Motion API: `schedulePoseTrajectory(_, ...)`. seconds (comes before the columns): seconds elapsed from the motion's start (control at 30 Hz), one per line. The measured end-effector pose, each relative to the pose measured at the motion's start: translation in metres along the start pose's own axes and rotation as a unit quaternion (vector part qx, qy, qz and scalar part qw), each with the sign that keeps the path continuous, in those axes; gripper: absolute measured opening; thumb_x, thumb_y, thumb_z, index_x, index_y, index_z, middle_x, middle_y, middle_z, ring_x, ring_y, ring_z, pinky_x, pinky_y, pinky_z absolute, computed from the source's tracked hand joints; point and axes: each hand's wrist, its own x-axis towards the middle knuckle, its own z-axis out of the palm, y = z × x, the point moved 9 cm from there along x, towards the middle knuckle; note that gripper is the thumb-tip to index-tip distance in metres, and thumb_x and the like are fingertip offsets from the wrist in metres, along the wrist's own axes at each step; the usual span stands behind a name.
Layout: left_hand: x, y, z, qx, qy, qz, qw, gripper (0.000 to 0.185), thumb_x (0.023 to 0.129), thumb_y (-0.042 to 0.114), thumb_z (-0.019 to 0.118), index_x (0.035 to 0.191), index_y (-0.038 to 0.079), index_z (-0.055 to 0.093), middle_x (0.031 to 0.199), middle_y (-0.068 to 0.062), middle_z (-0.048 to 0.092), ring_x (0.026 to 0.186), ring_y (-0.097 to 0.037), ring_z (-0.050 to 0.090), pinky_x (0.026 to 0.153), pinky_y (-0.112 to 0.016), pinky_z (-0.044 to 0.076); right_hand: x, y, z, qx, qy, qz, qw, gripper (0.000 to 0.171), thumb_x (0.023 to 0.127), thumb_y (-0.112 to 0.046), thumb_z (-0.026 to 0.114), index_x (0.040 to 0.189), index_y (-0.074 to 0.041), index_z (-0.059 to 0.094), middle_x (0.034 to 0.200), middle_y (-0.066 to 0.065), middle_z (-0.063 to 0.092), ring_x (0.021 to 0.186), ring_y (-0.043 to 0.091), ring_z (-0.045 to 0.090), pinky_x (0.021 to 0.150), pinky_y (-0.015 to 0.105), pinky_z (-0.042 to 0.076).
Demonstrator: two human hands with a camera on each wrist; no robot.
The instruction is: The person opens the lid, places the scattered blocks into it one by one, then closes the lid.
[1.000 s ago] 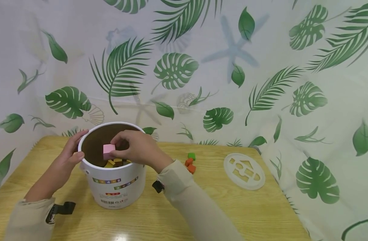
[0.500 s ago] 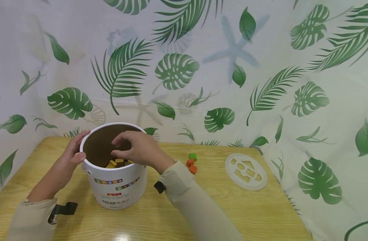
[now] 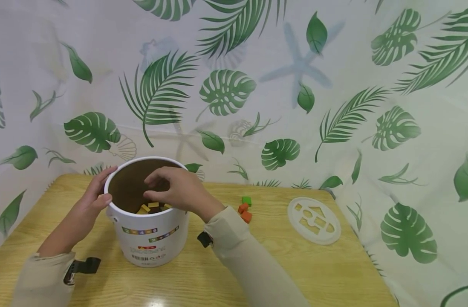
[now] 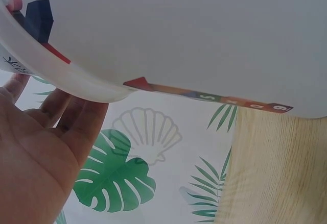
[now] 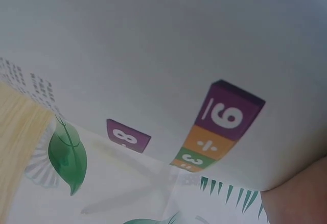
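Two hands at the white bucket near the counter's left edge: left hand clasps its rim, right hand hovers empty, fingers loosely curled.

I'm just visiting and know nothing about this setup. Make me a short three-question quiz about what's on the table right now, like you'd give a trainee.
1. True or false: the left hand rests on the rim of the white bucket.
2. Which lies farthest to the right on the table? A) the green block B) the round white lid with shape cut-outs C) the white bucket
3. Fill in: the right hand is over the bucket's ____.

Key
1. True; its fingers lie along the outside and the thumb sits on the rim.
2. B
3. Opening; its fingers curl over the blocks inside, and no block shows in its grip.
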Motion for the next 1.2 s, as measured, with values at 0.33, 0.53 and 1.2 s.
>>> schedulePoseTrajectory(0.33, -0.001, 0.0, -0.003, 0.019, -0.002, 0.005, 0.9998, 0.063, 0.109, 0.021, 0.04, 0.166, 0.028, 0.013, 0.16, -0.015, 0.027, 0.137, -0.015, 0.032, 0.107, -0.074, 0.032, -0.004, -0.003, -0.004, 0.026, 0.037, -0.011, 0.999, 0.03, 0.094, -0.034, 0.078, 0.118, -0.017, 0.075, 0.108, -0.012, 0.071, 0.103, 0.003, 0.064, 0.091, 0.017, 0.048)
schedulePoseTrajectory(0.53, -0.001, 0.003, -0.004, 0.007, 0.002, 0.01, 0.9999, 0.063, 0.109, 0.019, 0.039, 0.166, 0.026, 0.013, 0.16, -0.014, 0.025, 0.134, -0.004, 0.031, 0.107, -0.074, 0.028, -0.005, -0.008, -0.008, 0.032, 0.059, -0.033, 0.997, 0.029, 0.094, -0.032, 0.078, 0.117, -0.016, 0.075, 0.108, -0.01, 0.071, 0.102, 0.002, 0.063, 0.092, 0.018, 0.049)
schedulePoseTrajectory(1.2, 0.001, -0.001, 0.001, -0.015, -0.005, 0.0, 0.9999, 0.064, 0.109, 0.022, 0.041, 0.166, 0.027, 0.013, 0.161, -0.016, 0.024, 0.141, -0.025, 0.029, 0.108, -0.08, 0.022, -0.068, 0.129, -0.048, 0.207, 0.205, -0.04, 0.956, 0.044, 0.093, -0.007, 0.076, 0.134, -0.002, 0.06, 0.135, 0.012, 0.06, 0.127, 0.027, 0.057, 0.109, 0.043, 0.048)
